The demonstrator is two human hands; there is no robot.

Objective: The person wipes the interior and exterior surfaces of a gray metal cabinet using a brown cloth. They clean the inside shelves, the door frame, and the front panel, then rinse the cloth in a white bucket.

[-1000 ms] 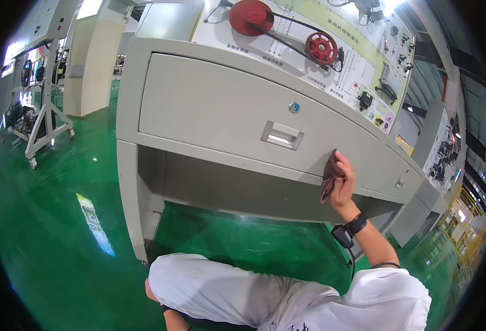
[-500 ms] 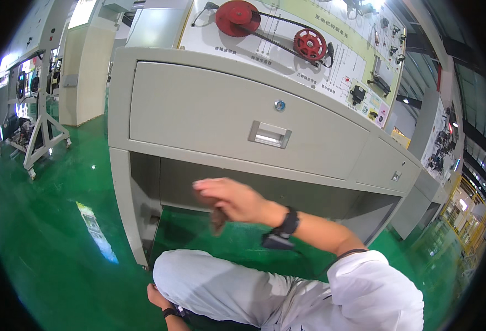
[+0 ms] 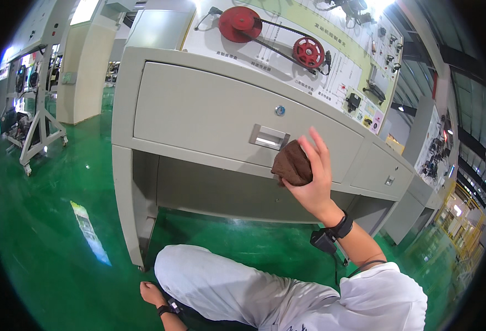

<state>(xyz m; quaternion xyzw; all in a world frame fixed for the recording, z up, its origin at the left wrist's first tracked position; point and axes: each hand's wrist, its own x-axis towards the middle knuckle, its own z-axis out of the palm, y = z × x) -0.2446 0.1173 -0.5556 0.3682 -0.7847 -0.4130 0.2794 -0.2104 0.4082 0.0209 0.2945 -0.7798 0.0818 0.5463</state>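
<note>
A bunched brown cloth [image 3: 294, 164] is in my right hand [image 3: 317, 185], raised before the grey cabinet's front. The thumb and lower fingers hold the cloth, and two fingers stretch up past it. It hides part of the drawer's lower edge, just right of the recessed metal handle [image 3: 269, 138]. Above that handle sits a round lock [image 3: 280, 110] in the drawer front [image 3: 199, 105]. Down at the lower left, my left hand [image 3: 152, 294] is beside my bent knee, low over the green floor. Its fingers look curled in, and nothing shows in them.
On the cabinet top stands a sloping display panel [image 3: 221, 44] with red pulleys [image 3: 308, 52] and a black belt. A second drawer [image 3: 378, 168] is at the right. The cabinet leg [image 3: 126, 204] is left of my knee [image 3: 182, 265]. A wheeled frame [image 3: 36, 127] stands far left.
My right hand has moved right and up with the brown cloth, from before the open space below to the drawer front. My left hand has shifted slightly left. The view has shifted a little.
</note>
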